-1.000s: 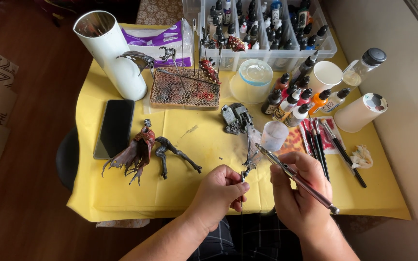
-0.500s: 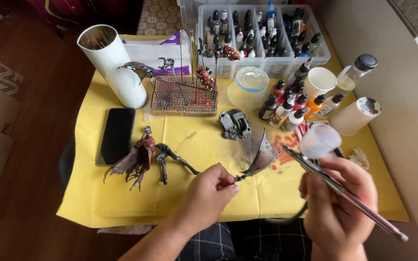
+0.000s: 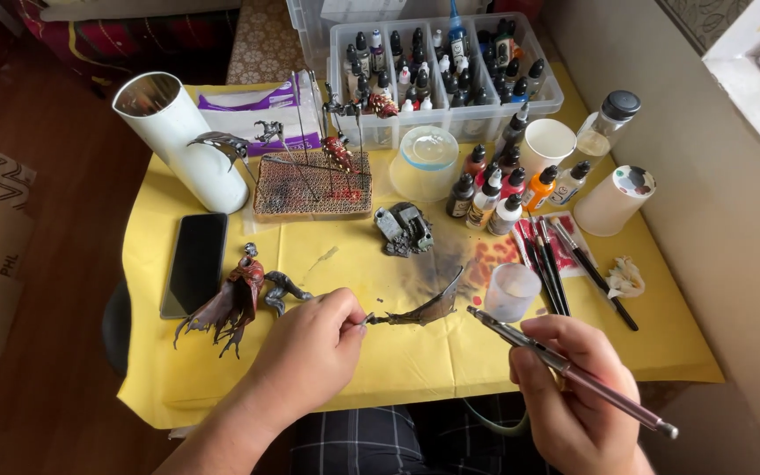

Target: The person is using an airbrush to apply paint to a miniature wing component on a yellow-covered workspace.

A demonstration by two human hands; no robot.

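Observation:
My left hand pinches a thin pin that carries a dark wing-shaped model part just above the yellow tablecloth. My right hand grips a slim metal airbrush like a pen. Its tip points left toward the wing part, a few centimetres from it. A dark red winged figurine lies to the left of my left hand.
A clear plastic cup, several brushes and dropper paint bottles stand ahead on the right. A grey model base, a wire rack, a black phone, a white tube and a bottle-filled bin lie beyond.
The view has shifted, with the table edge closer. The wing part has dropped lower and lies flatter. My right hand has swung the airbrush tip toward it.

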